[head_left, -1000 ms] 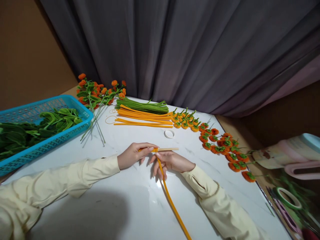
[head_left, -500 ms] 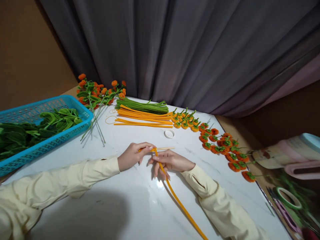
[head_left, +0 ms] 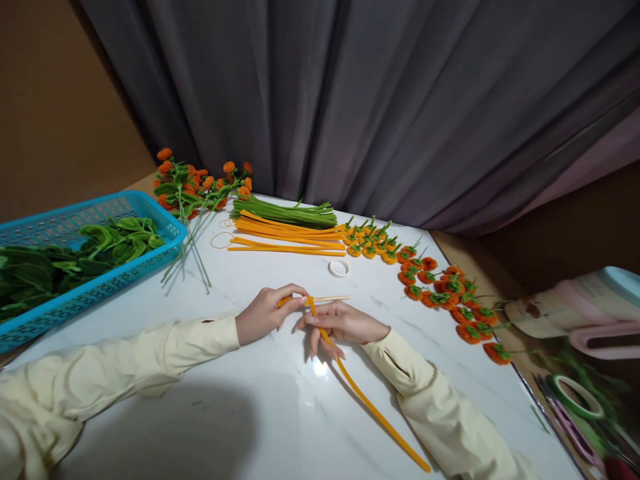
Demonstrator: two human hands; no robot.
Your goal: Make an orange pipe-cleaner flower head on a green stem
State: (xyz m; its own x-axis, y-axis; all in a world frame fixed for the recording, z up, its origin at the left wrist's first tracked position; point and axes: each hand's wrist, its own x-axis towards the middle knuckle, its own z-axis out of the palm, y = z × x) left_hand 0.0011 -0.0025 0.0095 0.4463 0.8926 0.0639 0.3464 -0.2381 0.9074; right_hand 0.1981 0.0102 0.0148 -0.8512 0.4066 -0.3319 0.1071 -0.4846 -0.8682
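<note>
My left hand (head_left: 270, 310) is closed, pinching a thin wooden stick (head_left: 333, 298) that points to the right. Round the stick, at my left fingertips, an orange pipe cleaner (head_left: 377, 410) is wound. My right hand (head_left: 345, 323) grips the same pipe cleaner between thumb and fingers, just beside the winding. From there its long loose tail slants down to the right, ending near the right sleeve. The turns under my left fingers are partly hidden.
Beyond the hands lie a white ring (head_left: 339, 268), orange strips (head_left: 290, 230) and green strips (head_left: 295, 212). Fuzzy flower heads (head_left: 450, 283) spread along the right. A blue basket (head_left: 177, 237) of green leaves stands left, near an orange bouquet (head_left: 193, 180). Scissors (head_left: 570, 427) and green tape (head_left: 575, 393) lie far right.
The pipe cleaner's tail has drawn up, so its end now shows above the bottom edge. My left fingers have shifted slightly on the stick; my right hand is nearly still.
</note>
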